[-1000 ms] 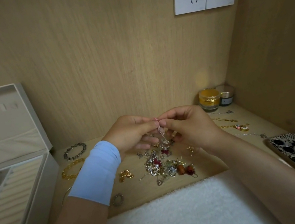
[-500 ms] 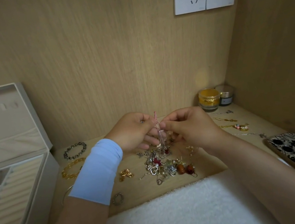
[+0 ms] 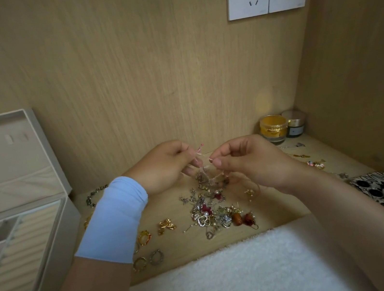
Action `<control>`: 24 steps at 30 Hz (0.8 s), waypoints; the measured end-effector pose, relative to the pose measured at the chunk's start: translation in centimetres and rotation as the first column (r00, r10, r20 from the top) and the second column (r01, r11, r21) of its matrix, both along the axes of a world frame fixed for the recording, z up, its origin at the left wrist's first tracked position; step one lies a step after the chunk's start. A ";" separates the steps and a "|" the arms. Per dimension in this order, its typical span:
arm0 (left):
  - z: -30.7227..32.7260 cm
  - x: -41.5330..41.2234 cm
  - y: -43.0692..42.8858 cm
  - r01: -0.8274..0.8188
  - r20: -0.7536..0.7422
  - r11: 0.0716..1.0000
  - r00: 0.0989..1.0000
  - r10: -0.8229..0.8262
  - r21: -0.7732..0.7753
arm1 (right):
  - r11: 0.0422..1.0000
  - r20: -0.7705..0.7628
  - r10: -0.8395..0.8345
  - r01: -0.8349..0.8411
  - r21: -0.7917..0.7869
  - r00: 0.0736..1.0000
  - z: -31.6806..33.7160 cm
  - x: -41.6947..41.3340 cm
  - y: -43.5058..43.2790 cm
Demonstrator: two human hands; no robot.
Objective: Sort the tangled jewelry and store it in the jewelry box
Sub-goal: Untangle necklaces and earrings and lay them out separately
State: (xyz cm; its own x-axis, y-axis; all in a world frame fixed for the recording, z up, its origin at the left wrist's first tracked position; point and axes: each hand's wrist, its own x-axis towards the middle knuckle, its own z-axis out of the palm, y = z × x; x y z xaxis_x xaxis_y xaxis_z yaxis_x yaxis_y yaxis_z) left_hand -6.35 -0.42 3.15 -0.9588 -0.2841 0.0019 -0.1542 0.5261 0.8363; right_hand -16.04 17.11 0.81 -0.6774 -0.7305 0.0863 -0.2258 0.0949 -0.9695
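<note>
The left hand (image 3: 164,169) and right hand (image 3: 249,161) both pinched one thin pink strand (image 3: 201,154) above the table (image 3: 170,204).
We recorded the hands close together but not touching, fingers curled, fingertips of each clamped on the strand; a small tangled clump (image 3: 204,177) hung from it between them. The tangled jewelry (image 3: 212,214) lay heaped on the table just below the hands. The jewelry box (image 3: 60,243) stood open at the left, well apart from the heap, lid raised.
</note>
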 end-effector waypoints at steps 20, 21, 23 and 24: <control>-2.0 -0.8 0.1 -0.008 -0.171 0.898 0.981 0.092 0.441 | 0.995 0.099 0.046 -0.037 -0.088 0.994 0.1 -0.1 -0.1; -2.0 -0.8 0.1 -0.008 -0.170 0.899 0.981 0.092 0.438 | 0.993 0.127 0.069 -0.056 -0.102 0.989 0.0 0.0 -0.1; -2.1 -0.8 0.0 -0.004 -0.169 0.897 0.982 0.088 0.442 | 0.991 0.146 0.099 -0.084 -0.106 0.984 -0.1 0.0 -0.3; -2.1 -0.9 0.0 0.002 -0.174 0.888 0.981 0.088 0.460 | 0.990 0.141 0.102 -0.087 -0.107 0.985 -0.1 0.0 -0.4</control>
State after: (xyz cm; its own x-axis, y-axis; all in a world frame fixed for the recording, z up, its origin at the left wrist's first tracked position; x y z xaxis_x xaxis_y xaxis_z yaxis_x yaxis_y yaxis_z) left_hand -7.20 -0.43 1.03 -0.9405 -0.3378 0.0375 0.0126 0.0755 0.9971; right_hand -16.06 16.74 0.69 -0.6167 -0.7843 0.0676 -0.0850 -0.0191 -0.9962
